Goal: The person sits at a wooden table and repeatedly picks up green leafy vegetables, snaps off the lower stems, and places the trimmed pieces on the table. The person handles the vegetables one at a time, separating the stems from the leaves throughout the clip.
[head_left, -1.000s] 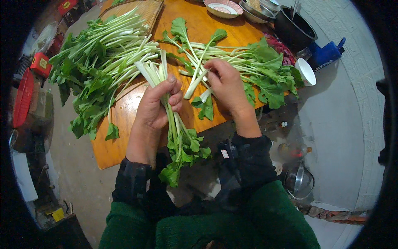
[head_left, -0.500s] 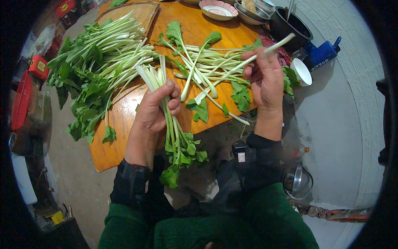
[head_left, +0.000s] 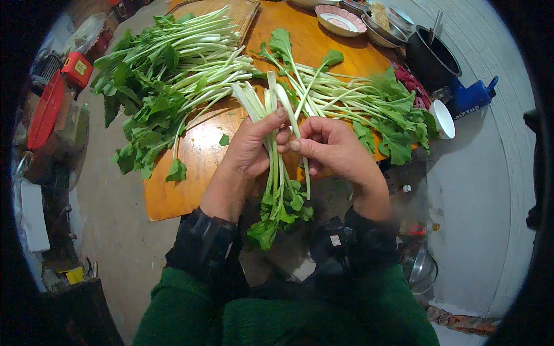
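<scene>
Upright in my left hand [head_left: 254,145] is a bunch of leafy green stalks [head_left: 279,176], its pale cut ends at the top and its leaves hanging below the table's edge. The fingers are closed round the middle of the stalks. My right hand [head_left: 337,149] is closed in a pinch on a single pale stalk [head_left: 292,111], held alongside the bunch; its lower end looks bare of leaves. Beyond my right hand, a loose pile of greens [head_left: 369,98] lies on the wooden table [head_left: 164,193]. A larger heap of greens [head_left: 179,72] lies at the left.
A woven tray [head_left: 249,16] sits at the table's far edge. A pink-rimmed plate [head_left: 341,21], stacked bowls and a black pot [head_left: 433,57] stand at the far right. Near the right edge are a white bowl [head_left: 442,119] and a blue container [head_left: 472,95]. A red basket [head_left: 47,112] is at the left.
My right hand has come down and left from above the right pile, bringing its stalk beside the bunch. The stalk now points up steeply. My left hand keeps its hold.
</scene>
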